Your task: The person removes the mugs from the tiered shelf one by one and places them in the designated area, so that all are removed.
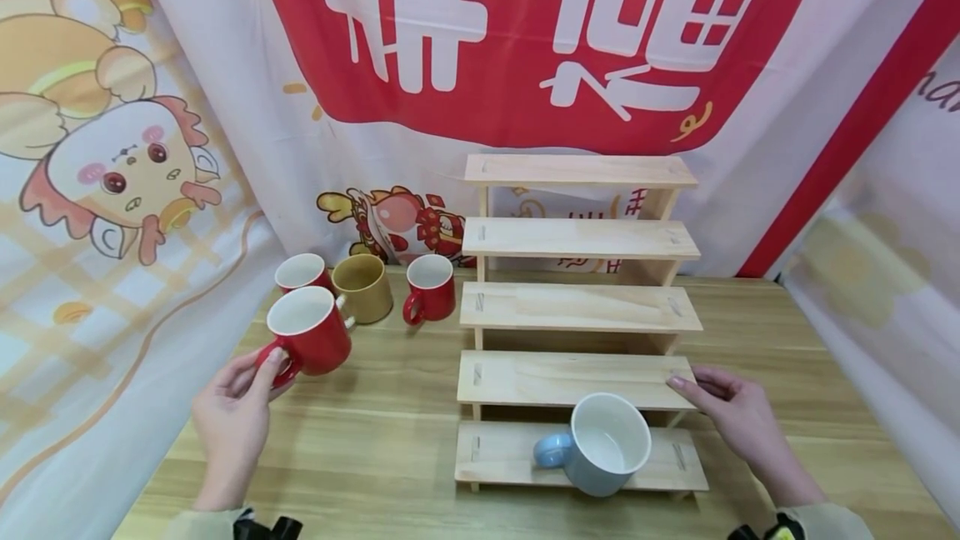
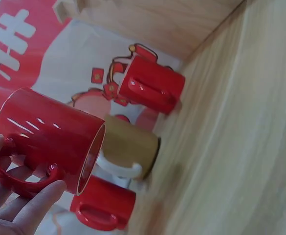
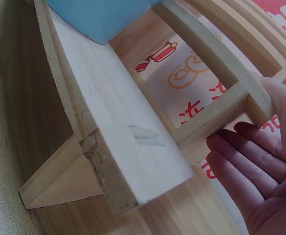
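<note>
My left hand (image 1: 238, 417) pinches the handle of a red mug (image 1: 324, 342), white inside, and holds it upright above the table at the left. The left wrist view shows this held mug (image 2: 50, 137) close up, fingers at its handle. On the right, my right hand (image 1: 738, 417) grips the end of a step on a wooden tiered stand (image 1: 577, 307). Its thumb lies on the step's top, while the other fingers (image 3: 245, 166) are below, beside the side support. A light blue mug (image 1: 606, 444) stands on the lowest step, its handle pointing left.
Behind the held mug stand a red mug (image 1: 302, 269), a gold mug (image 1: 363, 290) with a white handle, and another red mug (image 1: 430, 288) nearer the stand. A printed cloth (image 1: 360, 148) hangs behind the wood-grain table (image 1: 375, 440), with more cloth at both sides.
</note>
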